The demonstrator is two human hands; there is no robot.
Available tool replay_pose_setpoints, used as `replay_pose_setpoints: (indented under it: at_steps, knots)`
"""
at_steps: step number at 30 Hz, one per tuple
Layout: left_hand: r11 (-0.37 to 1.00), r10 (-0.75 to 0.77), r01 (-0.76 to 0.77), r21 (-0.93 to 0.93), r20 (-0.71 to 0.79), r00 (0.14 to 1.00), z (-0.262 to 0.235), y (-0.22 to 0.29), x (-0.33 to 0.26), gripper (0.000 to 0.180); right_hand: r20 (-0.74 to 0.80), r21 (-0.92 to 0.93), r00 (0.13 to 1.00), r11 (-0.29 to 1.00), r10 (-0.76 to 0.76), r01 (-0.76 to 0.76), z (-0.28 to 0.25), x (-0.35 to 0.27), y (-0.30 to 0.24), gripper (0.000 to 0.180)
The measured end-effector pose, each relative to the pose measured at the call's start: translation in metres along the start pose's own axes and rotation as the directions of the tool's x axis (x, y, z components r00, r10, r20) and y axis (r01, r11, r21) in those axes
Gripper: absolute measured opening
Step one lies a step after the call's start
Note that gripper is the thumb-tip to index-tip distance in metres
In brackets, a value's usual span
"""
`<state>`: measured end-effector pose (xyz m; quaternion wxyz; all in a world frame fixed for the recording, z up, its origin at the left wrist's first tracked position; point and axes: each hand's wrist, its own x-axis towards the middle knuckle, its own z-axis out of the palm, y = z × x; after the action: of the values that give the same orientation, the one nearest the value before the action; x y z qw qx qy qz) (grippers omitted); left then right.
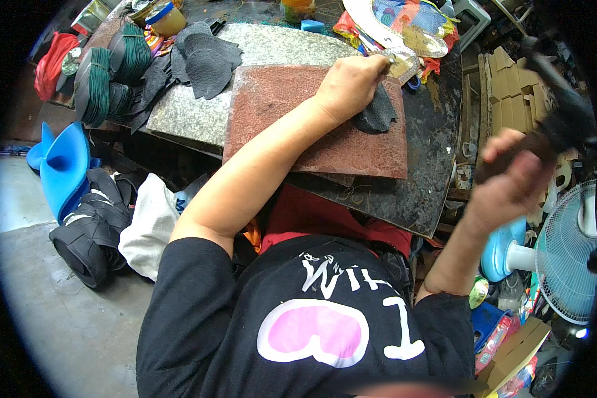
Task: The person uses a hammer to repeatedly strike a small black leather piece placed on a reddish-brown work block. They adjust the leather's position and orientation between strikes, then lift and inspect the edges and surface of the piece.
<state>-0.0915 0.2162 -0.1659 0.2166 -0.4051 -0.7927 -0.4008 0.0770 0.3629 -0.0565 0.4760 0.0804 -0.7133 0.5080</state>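
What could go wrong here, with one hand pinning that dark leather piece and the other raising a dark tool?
The left hand presses the dark leather piece on the reddish stone slab; a blow from the blurred dark tool in the right hand might catch those fingers. The piece could also shift if struck off-centre.

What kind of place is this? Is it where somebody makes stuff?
Probably a small craft workshop, maybe for shoes. The left hand presses a dark leather piece onto a red stone slab, the right hand lifts a dark tool, and more cut pieces lie nearby.
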Motion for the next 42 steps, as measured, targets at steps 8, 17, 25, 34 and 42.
replay_pose_setpoints:
  at_steps: [8,17,25,34,42]
  knots:
    - [0.961,-0.257,0.242,-0.133,-0.108,0.96,0.001,-0.003,-0.004,0.016,0.293,-0.62,0.841,0.76,0.455,-0.195,-0.013,-0.045,0.057,0.04]
    - [0.461,-0.635,0.432,-0.775,0.052,0.771,0.004,-0.025,0.0,0.01,0.332,-0.723,0.83,0.686,0.449,-0.082,-0.003,-0.061,0.068,0.041]
    - [0.604,-0.592,0.51,-0.612,0.085,0.802,-0.001,-0.015,-0.001,0.013,0.326,-0.717,0.821,0.689,0.469,-0.109,-0.009,-0.065,0.073,0.042]
    - [0.965,-0.229,0.22,-0.14,-0.05,0.972,0.0,-0.015,-0.001,0.013,0.223,-0.294,0.89,0.898,0.397,-0.326,-0.015,-0.005,0.016,0.046]
    - [0.997,-0.034,0.034,0.076,0.009,0.999,0.004,-0.003,0.0,0.013,0.303,-0.513,0.834,0.817,0.46,-0.264,0.007,-0.016,0.047,0.044]
